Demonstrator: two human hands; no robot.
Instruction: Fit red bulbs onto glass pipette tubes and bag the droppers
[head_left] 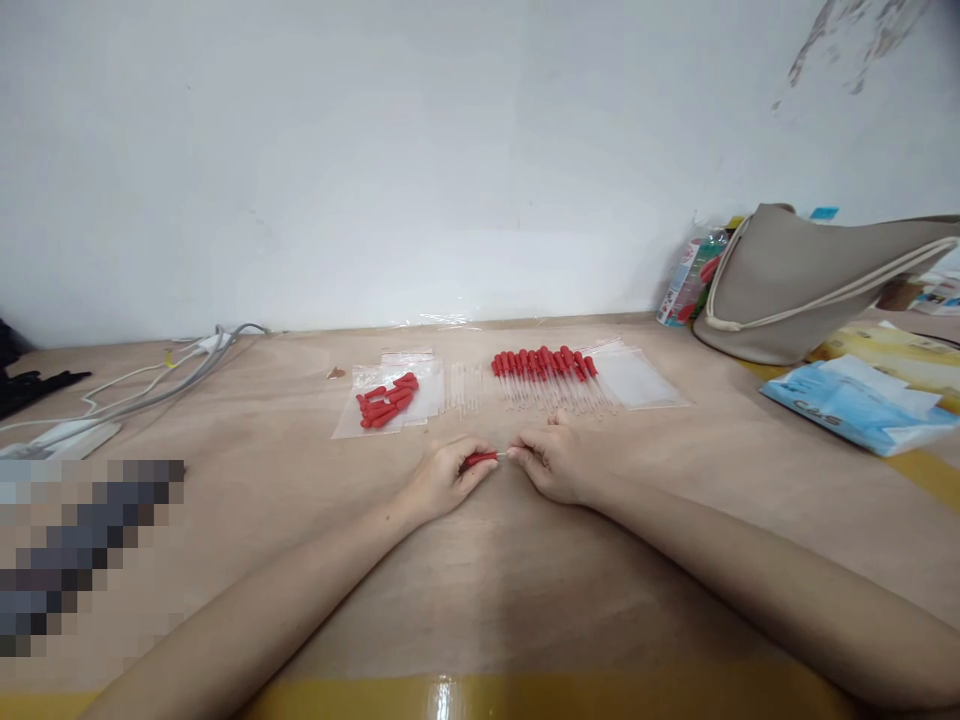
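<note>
My left hand (pixel 444 482) is closed around a red rubber dropper bulb (pixel 481 458), its open end pointing right. Facing it, my right hand (pixel 551 466) pinches a thin clear dropper tube (pixel 502 455), most of it hidden by the fingers. Tube and bulb meet end to end; how deep the tube sits I cannot tell. Beyond my left hand, several loose red bulbs (pixel 386 408) lie on a clear plastic bag (pixel 345 422). A row of bare clear tubes (pixel 463 388) lies beside them. Behind my right hand is a row of red-bulbed droppers (pixel 544 365).
More clear bags (pixel 645 380) lie right of the droppers. Farther right are a blue tissue pack (pixel 832 410), a grey drawstring bag (pixel 787 280) and a plastic bottle (pixel 686 275). Cables (pixel 180 370) and a pixelated dark object (pixel 82 550) are on the left. A wall closes off the back.
</note>
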